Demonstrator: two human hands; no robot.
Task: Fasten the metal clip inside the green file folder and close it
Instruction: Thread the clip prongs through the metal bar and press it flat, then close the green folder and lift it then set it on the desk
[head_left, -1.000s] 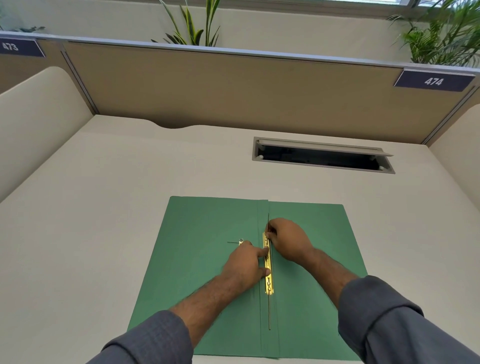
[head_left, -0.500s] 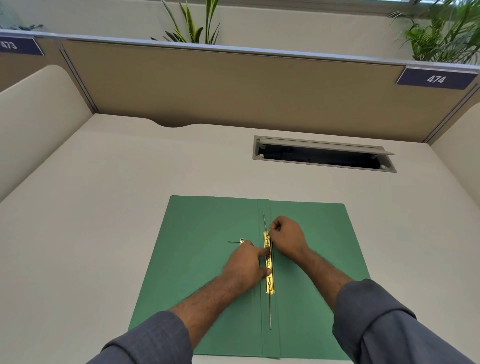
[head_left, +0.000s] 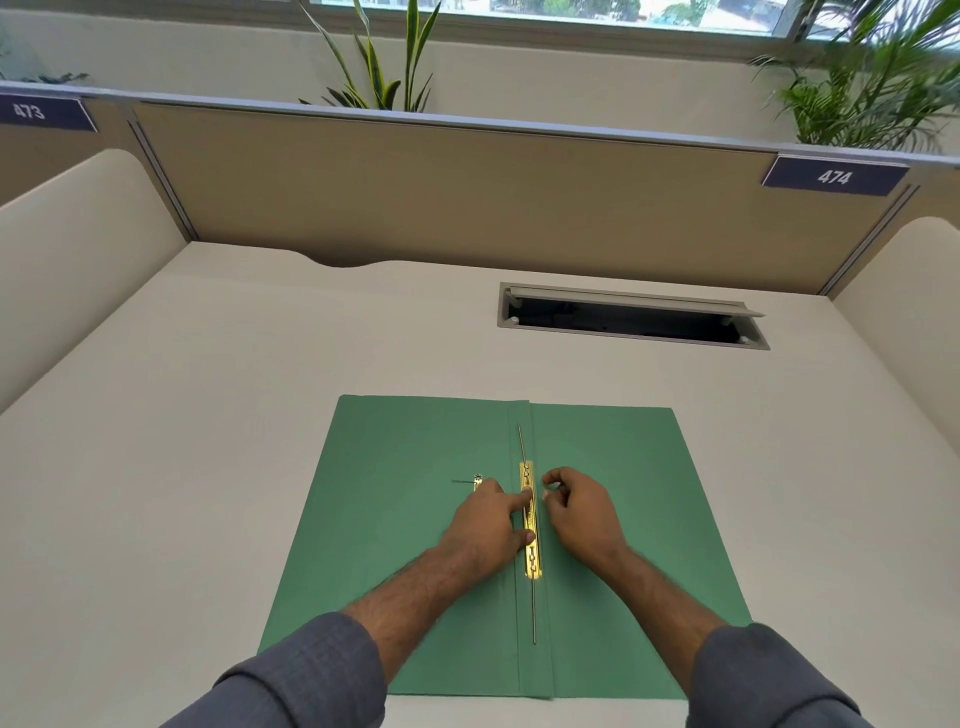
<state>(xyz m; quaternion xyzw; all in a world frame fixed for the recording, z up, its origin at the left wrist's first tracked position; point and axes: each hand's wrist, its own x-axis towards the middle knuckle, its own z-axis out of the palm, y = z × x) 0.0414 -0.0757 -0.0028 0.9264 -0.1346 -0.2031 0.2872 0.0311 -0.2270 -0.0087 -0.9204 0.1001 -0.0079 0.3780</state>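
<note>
The green file folder (head_left: 405, 519) lies open and flat on the desk. Along its centre fold runs the gold metal clip (head_left: 533, 564), with a thin metal prong (head_left: 534, 613) lying flat toward me and another pointing away from its far end. My left hand (head_left: 488, 525) holds the clip down from the left, index finger and thumb on the bar. Just right of the clip, my right hand (head_left: 582, 512) hovers with its fingers loosely curled and nothing in them. A small loose metal piece (head_left: 477, 480) rests on the left leaf beside my left hand.
The cream desk (head_left: 208, 441) is boxed in by a tan partition (head_left: 467, 192) at the back and curved side panels. An open cable slot (head_left: 631, 317) sits in the desk beyond the folder, on the right. Plants stand behind the partition.
My right hand has come off the far end of the clip and drawn back to the right. The far prong now lies flat. My left hand stays on the bar.
</note>
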